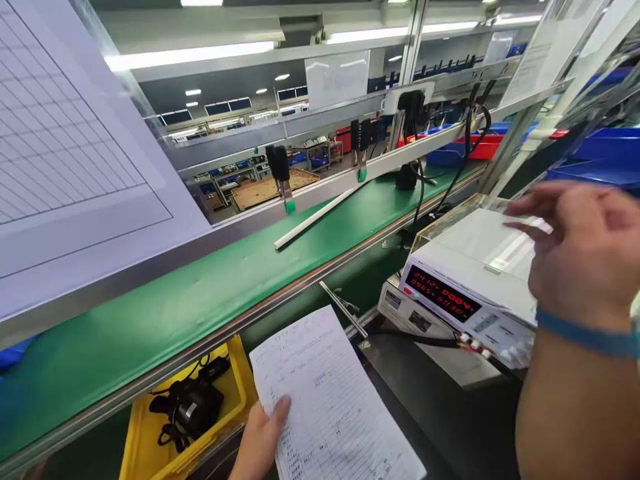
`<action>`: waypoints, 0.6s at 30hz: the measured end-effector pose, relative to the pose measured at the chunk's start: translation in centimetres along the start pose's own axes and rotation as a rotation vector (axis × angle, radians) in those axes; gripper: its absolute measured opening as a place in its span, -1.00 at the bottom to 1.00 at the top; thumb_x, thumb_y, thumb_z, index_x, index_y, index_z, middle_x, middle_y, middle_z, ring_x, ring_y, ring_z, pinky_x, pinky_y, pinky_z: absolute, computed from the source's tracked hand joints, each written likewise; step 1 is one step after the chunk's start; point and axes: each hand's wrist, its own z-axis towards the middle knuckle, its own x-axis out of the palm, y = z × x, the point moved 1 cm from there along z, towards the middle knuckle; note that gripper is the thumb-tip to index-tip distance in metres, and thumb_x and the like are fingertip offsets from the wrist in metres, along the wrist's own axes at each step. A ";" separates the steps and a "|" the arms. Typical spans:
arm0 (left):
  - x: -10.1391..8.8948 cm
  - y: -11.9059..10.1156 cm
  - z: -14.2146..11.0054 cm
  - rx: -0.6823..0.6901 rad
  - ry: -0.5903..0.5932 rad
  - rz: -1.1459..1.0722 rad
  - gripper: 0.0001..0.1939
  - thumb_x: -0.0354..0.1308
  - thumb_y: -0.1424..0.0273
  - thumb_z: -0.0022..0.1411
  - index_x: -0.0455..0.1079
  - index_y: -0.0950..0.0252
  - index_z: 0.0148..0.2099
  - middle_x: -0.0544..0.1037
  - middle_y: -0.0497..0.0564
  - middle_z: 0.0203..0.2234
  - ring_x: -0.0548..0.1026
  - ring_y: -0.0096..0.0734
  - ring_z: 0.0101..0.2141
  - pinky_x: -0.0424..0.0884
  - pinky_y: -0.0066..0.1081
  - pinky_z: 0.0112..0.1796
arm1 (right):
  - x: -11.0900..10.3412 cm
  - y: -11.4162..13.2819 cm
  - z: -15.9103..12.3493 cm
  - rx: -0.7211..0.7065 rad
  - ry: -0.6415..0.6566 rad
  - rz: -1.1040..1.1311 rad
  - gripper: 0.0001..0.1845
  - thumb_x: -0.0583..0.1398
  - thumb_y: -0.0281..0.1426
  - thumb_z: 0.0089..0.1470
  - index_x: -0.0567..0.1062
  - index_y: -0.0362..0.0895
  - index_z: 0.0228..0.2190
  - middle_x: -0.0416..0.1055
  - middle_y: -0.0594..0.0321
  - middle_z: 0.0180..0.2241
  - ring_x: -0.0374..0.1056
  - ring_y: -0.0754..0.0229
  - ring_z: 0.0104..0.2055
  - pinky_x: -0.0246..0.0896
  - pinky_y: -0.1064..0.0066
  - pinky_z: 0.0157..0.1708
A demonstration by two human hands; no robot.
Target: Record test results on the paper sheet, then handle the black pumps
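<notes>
My left hand (263,437) grips a sheet of paper (335,400) at its left edge, thumb on top. The paper carries printed rows and handwriting, and its lower end runs out of view. My right hand (583,240), with a blue band (585,333) round the wrist, is raised over the right side of a white power meter (465,287) with red lit digits. Its fingers are loosely bent and a little apart, slightly blurred, with nothing visible between them.
A yellow bin (240,380) at the lower left holds a black corded device (193,407). Along the green shelf (200,300) lies a white strip (317,219). Black clips (280,167) hang on the metal rail above. Blue bins (595,160) stand at the right.
</notes>
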 end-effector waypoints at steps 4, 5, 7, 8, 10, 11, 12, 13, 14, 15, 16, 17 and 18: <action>0.5 -1.2 0.7 -0.046 0.314 -0.136 -0.14 0.44 -0.18 -0.05 0.57 0.43 0.06 0.62 0.33 0.02 0.57 0.21 0.05 0.46 0.03 0.14 | -3.1 -1.0 -17.2 0.496 0.637 -0.153 -0.06 0.32 0.32 -0.19 0.55 -0.09 0.02 0.57 -0.09 0.00 0.49 -0.22 0.05 0.39 -0.09 0.10; 0.5 -1.3 0.6 -0.056 0.375 -0.126 -0.16 0.44 -0.17 -0.03 0.57 0.42 0.07 0.63 0.33 0.01 0.58 0.20 0.03 0.46 0.04 0.12 | -3.7 -1.9 -21.3 0.639 0.693 -0.120 0.07 0.34 0.37 -0.31 0.53 -0.11 0.06 0.55 -0.12 0.05 0.46 -0.26 0.10 0.37 -0.10 0.14; 0.1 -0.8 0.1 -0.083 0.508 -0.080 -0.15 0.44 -0.18 -0.06 0.57 0.42 0.06 0.64 0.33 -0.02 0.59 0.19 -0.01 0.45 0.05 0.12 | -5.0 -3.4 -29.1 0.862 0.775 0.048 0.08 0.35 0.37 -0.30 0.55 -0.19 0.03 0.51 -0.20 0.08 0.44 -0.28 0.12 0.35 -0.07 0.18; -0.2 -0.4 -0.2 -0.098 0.569 -0.051 -0.14 0.44 -0.20 -0.08 0.58 0.42 0.03 0.64 0.34 -0.04 0.59 0.20 -0.02 0.45 0.06 0.11 | -5.7 -3.9 -32.9 0.995 0.760 0.144 0.00 0.33 0.33 -0.17 0.55 -0.22 0.02 0.51 -0.21 0.08 0.46 -0.27 0.10 0.39 -0.05 0.13; -1.2 1.0 -1.0 -0.124 0.668 0.017 -0.10 0.43 -0.25 -0.14 0.60 0.44 -0.03 0.66 0.34 -0.08 0.59 0.21 -0.04 0.45 0.05 0.09 | -7.2 -3.8 -40.1 1.272 0.628 0.262 -0.11 0.40 0.21 -0.15 0.57 -0.26 -0.03 0.56 -0.22 -0.02 0.52 -0.28 0.01 0.47 -0.03 0.00; -1.9 1.8 -1.3 -0.124 0.701 0.046 -0.10 0.42 -0.27 -0.15 0.60 0.44 -0.05 0.66 0.33 -0.10 0.59 0.20 -0.05 0.45 0.03 0.09 | -7.9 -3.3 -43.4 1.355 0.549 0.297 -0.15 0.45 0.14 -0.17 0.58 -0.26 -0.05 0.58 -0.21 -0.06 0.54 -0.27 -0.02 0.47 -0.03 0.00; -2.8 2.6 -1.7 -0.116 0.732 0.068 -0.09 0.41 -0.28 -0.15 0.60 0.44 -0.05 0.66 0.32 -0.11 0.59 0.17 -0.06 0.45 0.01 0.08 | -8.3 -2.7 -46.5 1.414 0.498 0.316 -0.18 0.47 0.10 -0.19 0.59 -0.26 -0.06 0.60 -0.18 -0.08 0.54 -0.27 -0.02 0.47 -0.03 0.02; -4.0 3.6 -2.0 -0.096 0.761 0.078 -0.10 0.39 -0.29 -0.11 0.59 0.44 -0.04 0.66 0.30 -0.10 0.59 0.14 -0.06 0.44 -0.02 0.08 | -8.5 -2.0 -49.2 1.452 0.456 0.310 -0.20 0.50 0.06 -0.22 0.60 -0.25 -0.09 0.61 -0.15 -0.11 0.55 -0.26 -0.04 0.46 -0.04 0.05; -5.3 4.6 -2.2 -0.067 0.791 0.078 -0.10 0.36 -0.29 -0.07 0.57 0.43 -0.01 0.65 0.29 -0.09 0.59 0.10 -0.07 0.44 -0.06 0.07 | -8.4 -1.2 -51.4 1.474 0.418 0.286 -0.23 0.52 0.05 -0.26 0.62 -0.24 -0.13 0.63 -0.12 -0.14 0.55 -0.27 -0.05 0.45 -0.05 0.07; -7.0 5.6 -2.2 -0.034 0.806 0.072 -0.11 0.32 -0.30 -0.01 0.55 0.43 0.02 0.65 0.29 -0.08 0.59 0.05 -0.08 0.45 -0.09 0.05 | -7.9 -0.5 -53.3 1.492 0.383 0.252 -0.25 0.53 0.04 -0.32 0.64 -0.22 -0.18 0.64 -0.08 -0.18 0.56 -0.28 -0.06 0.45 -0.07 0.08; -8.9 6.7 -2.0 -0.004 0.793 0.069 -0.11 0.28 -0.30 0.03 0.53 0.43 0.05 0.64 0.29 -0.08 0.59 0.02 -0.09 0.45 -0.11 0.03 | -7.2 0.1 -54.8 1.505 0.337 0.214 -0.27 0.55 0.04 -0.38 0.65 -0.20 -0.24 0.65 -0.05 -0.21 0.56 -0.29 -0.07 0.46 -0.07 0.08; -11.2 7.8 -1.6 0.022 0.739 0.076 -0.10 0.26 -0.31 0.05 0.51 0.42 0.06 0.63 0.30 -0.08 0.58 0.00 -0.10 0.46 -0.12 0.01 | -6.3 0.8 -56.1 1.517 0.279 0.185 -0.29 0.56 0.03 -0.46 0.66 -0.18 -0.30 0.65 -0.03 -0.23 0.56 -0.31 -0.08 0.47 -0.08 0.07; -13.8 8.8 -1.0 0.047 0.638 0.092 -0.11 0.24 -0.31 0.05 0.50 0.41 0.06 0.63 0.30 -0.09 0.58 -0.01 -0.10 0.46 -0.12 0.01 | -5.3 1.4 -57.1 1.529 0.210 0.162 -0.29 0.57 0.02 -0.53 0.66 -0.16 -0.35 0.65 -0.02 -0.25 0.56 -0.32 -0.08 0.49 -0.07 0.05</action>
